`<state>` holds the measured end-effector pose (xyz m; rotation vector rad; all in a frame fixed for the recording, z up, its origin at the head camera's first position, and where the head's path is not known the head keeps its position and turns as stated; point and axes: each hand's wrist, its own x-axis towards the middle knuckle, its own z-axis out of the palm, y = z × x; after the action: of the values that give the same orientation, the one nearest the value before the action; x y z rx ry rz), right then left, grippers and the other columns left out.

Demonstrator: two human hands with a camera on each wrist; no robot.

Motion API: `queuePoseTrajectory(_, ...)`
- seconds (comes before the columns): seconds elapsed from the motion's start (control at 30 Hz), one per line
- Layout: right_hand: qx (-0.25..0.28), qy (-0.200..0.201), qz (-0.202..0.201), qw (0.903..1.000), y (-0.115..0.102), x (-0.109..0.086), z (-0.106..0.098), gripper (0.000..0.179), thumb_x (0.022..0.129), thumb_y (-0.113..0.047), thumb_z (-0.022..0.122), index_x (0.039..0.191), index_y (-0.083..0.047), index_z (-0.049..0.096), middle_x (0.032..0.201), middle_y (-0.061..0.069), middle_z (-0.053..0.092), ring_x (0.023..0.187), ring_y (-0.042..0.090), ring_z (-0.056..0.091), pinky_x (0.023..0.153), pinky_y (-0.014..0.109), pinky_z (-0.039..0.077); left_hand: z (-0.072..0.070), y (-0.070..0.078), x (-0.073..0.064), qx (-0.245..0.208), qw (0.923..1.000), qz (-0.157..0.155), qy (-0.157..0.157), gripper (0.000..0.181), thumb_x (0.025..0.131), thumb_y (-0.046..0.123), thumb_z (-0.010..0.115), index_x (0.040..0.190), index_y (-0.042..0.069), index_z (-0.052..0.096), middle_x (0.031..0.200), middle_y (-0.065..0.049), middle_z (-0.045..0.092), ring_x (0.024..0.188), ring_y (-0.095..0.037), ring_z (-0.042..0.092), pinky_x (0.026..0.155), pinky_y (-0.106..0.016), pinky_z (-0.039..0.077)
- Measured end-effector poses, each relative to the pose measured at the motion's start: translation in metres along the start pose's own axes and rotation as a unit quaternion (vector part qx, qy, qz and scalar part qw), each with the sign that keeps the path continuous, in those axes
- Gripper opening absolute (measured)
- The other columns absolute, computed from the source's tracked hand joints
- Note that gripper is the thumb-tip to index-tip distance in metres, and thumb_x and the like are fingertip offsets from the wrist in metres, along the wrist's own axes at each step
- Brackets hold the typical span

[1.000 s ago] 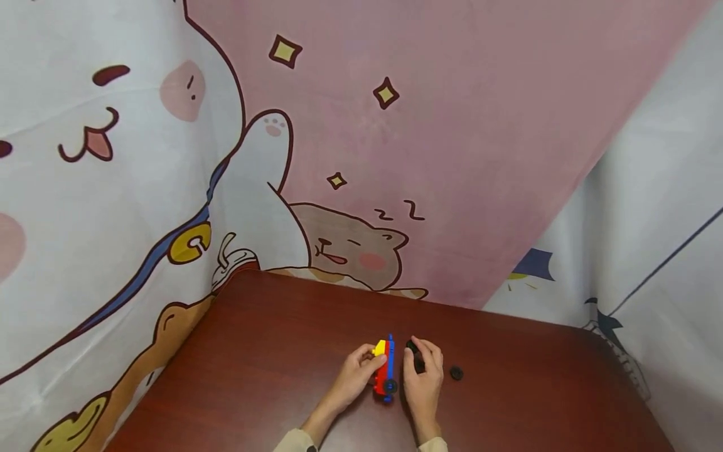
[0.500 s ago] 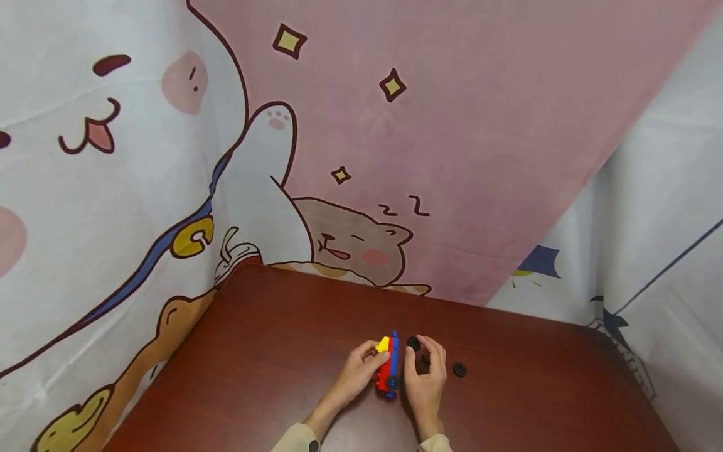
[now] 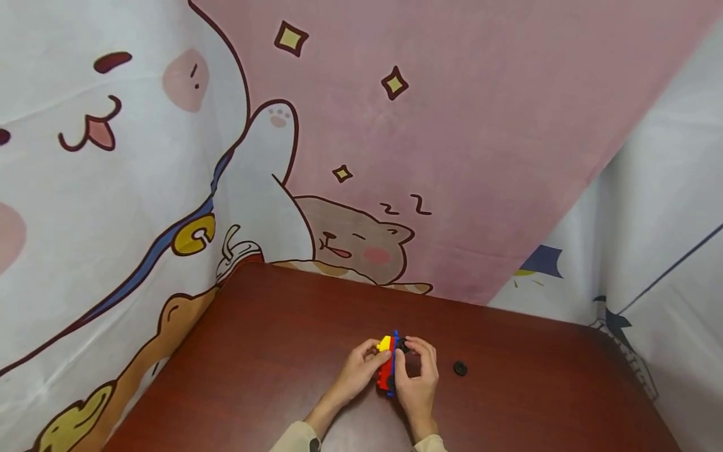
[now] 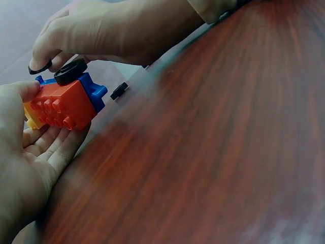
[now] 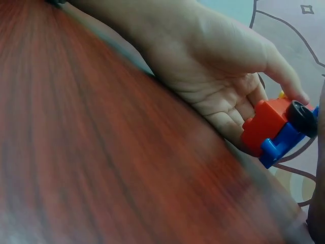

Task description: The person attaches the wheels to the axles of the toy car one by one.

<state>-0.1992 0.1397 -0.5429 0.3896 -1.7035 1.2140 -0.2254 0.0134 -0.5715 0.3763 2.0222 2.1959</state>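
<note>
My left hand (image 3: 351,375) grips a toy car (image 3: 385,371) built of red, yellow and blue blocks, thumb on its side. Seen from the left wrist, the car's studded red body (image 4: 71,104) is tilted on the fingers, and a black wheel (image 4: 71,71) sits on its blue base near one end. My right hand (image 3: 417,384) pinches another black wheel (image 3: 403,344) against or close beside the car's far end; contact cannot be made out. In the right wrist view, the fitted wheel (image 5: 302,118) shows, while the right fingertips are out of sight.
A loose black wheel (image 3: 460,368) lies on the brown wooden table (image 3: 525,395), to the right of the right hand. Printed cloth walls (image 3: 463,188) stand along the table's back and sides.
My right hand has moved left, bringing its wheel from a small gap away up to the car's side. The left hand keeps its grip on the car, nearly still.
</note>
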Motion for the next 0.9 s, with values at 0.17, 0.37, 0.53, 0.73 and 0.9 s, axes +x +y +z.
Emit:
queuePoseTrajectory(0.17,-0.007,-0.015,0.005,0.9999,0.001,0.000,0.002,0.034,0.067,0.024,0.072,0.098,0.014,0.063,0.100,0.029,0.064,0.095,0.034,0.057,0.083,0.018,0.045,0.000,0.001,0.002,0.009,1.0000,0.000,-0.004,0.026,0.097,0.019,0.064,0.116,0.001,0.064,0.097,-0.018,0.068,0.073,-0.005,0.061,0.063,-0.017,0.051)
queuePoseTrajectory(0.37,-0.010,-0.029,0.015,0.9994,0.002,0.000,0.002,0.035,0.069,0.023,0.073,0.101,0.014,0.063,0.102,0.028,0.064,0.096,0.033,0.058,0.081,0.023,0.046,0.000,0.000,0.005,0.011,0.9999,0.006,-0.002,0.026,0.097,0.016,0.064,0.116,0.000,0.064,0.096,-0.010,0.069,0.072,-0.003,0.061,0.062,-0.017,0.050)
queuePoseTrajectory(0.53,-0.010,-0.029,0.017,0.9994,0.003,-0.001,0.002,0.035,0.068,0.024,0.073,0.101,0.014,0.063,0.102,0.027,0.064,0.098,0.033,0.058,0.087,0.018,0.045,-0.002,0.001,0.004,-0.005,0.9998,-0.013,-0.016,0.027,0.100,0.021,0.059,0.117,-0.001,0.061,0.100,-0.011,0.071,0.076,-0.006,0.066,0.063,-0.020,0.055)
queuePoseTrajectory(0.73,-0.019,-0.031,0.027,0.9990,0.019,-0.014,0.004,0.038,0.066,0.023,0.075,0.100,0.011,0.062,0.103,0.023,0.065,0.101,0.029,0.058,0.092,0.015,0.043,-0.003,0.003,0.001,-0.001,0.9995,-0.025,-0.016,0.031,0.101,0.029,0.055,0.115,0.001,0.059,0.092,-0.004,0.068,0.073,-0.008,0.063,0.060,-0.022,0.053)
queuePoseTrajectory(0.9,-0.020,-0.047,0.023,0.9984,0.026,-0.024,0.005,0.040,0.067,0.017,0.078,0.102,0.005,0.063,0.106,0.018,0.066,0.105,0.022,0.058,0.099,0.012,0.040,0.000,0.003,-0.001,0.021,0.9997,-0.013,0.004,0.026,0.102,0.026,0.055,0.114,0.004,0.056,0.086,0.003,0.061,0.072,-0.004,0.057,0.062,-0.020,0.047)
